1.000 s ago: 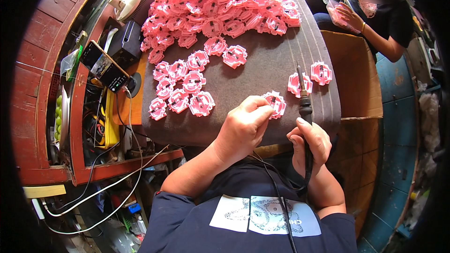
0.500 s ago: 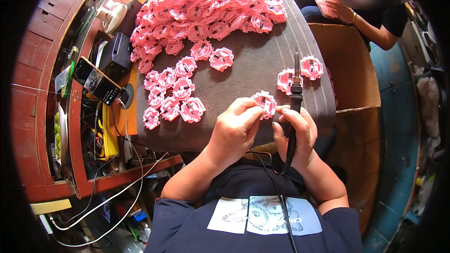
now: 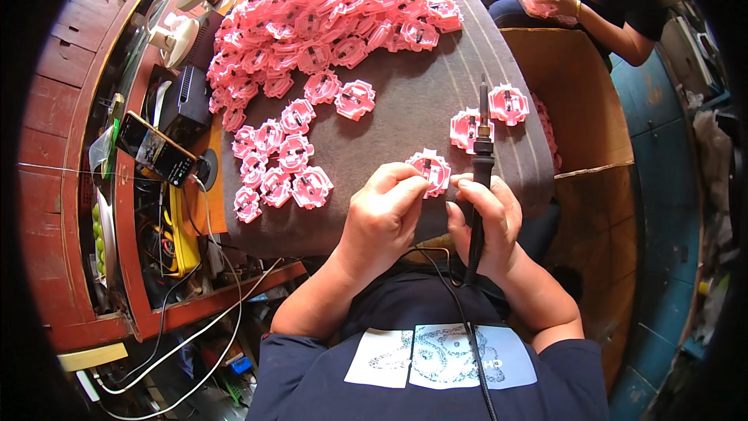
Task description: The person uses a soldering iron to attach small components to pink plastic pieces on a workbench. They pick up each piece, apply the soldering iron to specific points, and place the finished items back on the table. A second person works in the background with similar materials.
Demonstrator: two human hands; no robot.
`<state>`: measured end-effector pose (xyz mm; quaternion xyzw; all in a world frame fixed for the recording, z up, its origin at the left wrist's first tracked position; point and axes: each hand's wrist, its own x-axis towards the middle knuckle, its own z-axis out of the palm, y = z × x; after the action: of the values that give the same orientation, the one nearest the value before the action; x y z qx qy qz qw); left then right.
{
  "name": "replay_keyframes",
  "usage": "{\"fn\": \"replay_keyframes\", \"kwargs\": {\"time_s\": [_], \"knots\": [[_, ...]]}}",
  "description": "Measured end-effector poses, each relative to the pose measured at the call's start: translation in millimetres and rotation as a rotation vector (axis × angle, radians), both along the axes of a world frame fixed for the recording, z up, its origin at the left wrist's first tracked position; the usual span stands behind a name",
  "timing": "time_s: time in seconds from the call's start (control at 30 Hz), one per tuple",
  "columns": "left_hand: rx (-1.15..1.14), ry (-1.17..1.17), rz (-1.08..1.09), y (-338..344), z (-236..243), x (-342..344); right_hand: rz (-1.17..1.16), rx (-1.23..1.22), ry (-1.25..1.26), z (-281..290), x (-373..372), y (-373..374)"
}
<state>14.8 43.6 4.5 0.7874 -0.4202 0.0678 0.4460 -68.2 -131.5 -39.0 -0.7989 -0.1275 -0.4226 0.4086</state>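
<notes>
My right hand (image 3: 495,218) is closed around the black handle of a soldering iron (image 3: 482,157), whose metal tip points away from me. Its index finger reaches the right edge of a pink plastic part (image 3: 428,172) with a small black piece in its middle. At that part's lower left, my left hand (image 3: 383,212) is closed in a pinch. The fingertips hide whatever is between them. Just beyond, two similar pink parts, one nearer (image 3: 463,130) and one farther (image 3: 508,104), lie by the iron's tip. The iron's cord runs down over my shirt.
A large heap of pink parts (image 3: 327,15) covers the table's (image 3: 389,129) far side, with several loose ones at left. A phone (image 3: 156,148) stands left of the table. At right is an open cardboard box (image 3: 576,101); beyond it, another person's hands (image 3: 549,0) hold something pink.
The whole view has shifted slightly, moving the table and parts a little left in the picture. Both hands keep nearly the same pose by the pink part.
</notes>
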Motion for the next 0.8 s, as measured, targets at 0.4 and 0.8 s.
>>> {"fn": "replay_keyframes", "kwargs": {"time_s": [0.4,0.8], "knots": [[-0.006,0.001,-0.002,-1.0,3.0,-0.5,-0.007,-0.049,0.003,1.3,-0.8,-1.9],[0.008,-0.011,-0.005,0.6,0.3,-0.5,-0.008,-0.011,-0.028,0.6,0.6,0.3]]}}
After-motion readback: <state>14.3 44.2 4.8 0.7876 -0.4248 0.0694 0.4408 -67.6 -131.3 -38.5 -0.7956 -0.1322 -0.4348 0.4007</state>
